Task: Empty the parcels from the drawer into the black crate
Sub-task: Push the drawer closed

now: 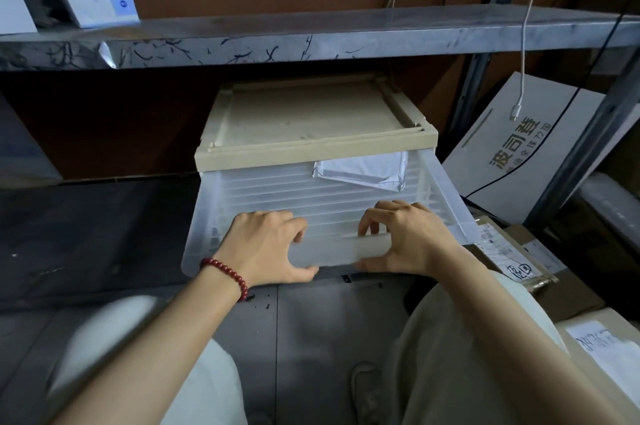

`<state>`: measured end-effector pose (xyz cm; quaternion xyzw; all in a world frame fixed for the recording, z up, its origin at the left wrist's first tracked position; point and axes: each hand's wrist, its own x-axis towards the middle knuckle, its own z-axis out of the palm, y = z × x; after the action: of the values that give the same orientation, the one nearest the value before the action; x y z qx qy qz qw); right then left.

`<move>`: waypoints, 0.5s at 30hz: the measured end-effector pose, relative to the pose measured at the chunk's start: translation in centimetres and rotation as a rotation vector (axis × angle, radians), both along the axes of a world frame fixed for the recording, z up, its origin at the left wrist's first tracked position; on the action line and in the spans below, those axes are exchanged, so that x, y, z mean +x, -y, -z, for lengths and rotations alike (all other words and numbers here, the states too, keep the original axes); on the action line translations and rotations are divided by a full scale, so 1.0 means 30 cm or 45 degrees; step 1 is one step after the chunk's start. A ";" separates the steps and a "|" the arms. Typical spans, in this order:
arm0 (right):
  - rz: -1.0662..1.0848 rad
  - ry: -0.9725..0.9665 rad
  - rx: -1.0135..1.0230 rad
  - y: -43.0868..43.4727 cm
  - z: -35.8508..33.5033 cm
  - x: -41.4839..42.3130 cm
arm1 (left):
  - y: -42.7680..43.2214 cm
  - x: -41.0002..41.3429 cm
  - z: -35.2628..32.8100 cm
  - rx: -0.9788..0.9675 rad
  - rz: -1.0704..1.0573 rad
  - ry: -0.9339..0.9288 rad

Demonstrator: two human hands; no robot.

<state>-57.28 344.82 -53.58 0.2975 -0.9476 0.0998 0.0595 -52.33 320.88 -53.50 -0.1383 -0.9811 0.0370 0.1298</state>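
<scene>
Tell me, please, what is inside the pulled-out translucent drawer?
One white parcel lies at the back right of the drawer, partly under the beige cabinet top. Anything further back is hidden by that top.

— Where are the hands?
— The left hand (266, 246) and right hand (405, 241) both grip the near front edge of the clear drawer (277, 192), fingers over the rim, thumbs under.
— Anything inside?
— One white parcel (360, 171) at the far right, partly under the beige cabinet top (311, 123).
</scene>
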 end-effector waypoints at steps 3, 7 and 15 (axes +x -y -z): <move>-0.011 0.040 0.050 -0.009 0.010 0.016 | -0.024 0.014 0.011 -0.122 0.018 0.007; 0.004 0.062 0.167 0.002 0.023 0.025 | -0.062 0.025 0.040 -0.233 0.000 0.042; 0.002 0.037 0.256 0.015 0.045 0.026 | -0.078 0.012 0.060 -0.328 -0.002 0.071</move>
<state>-56.50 344.36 -54.92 0.2996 -0.9539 0.0084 0.0159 -51.98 323.21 -55.29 -0.1540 -0.9716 0.1590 0.0835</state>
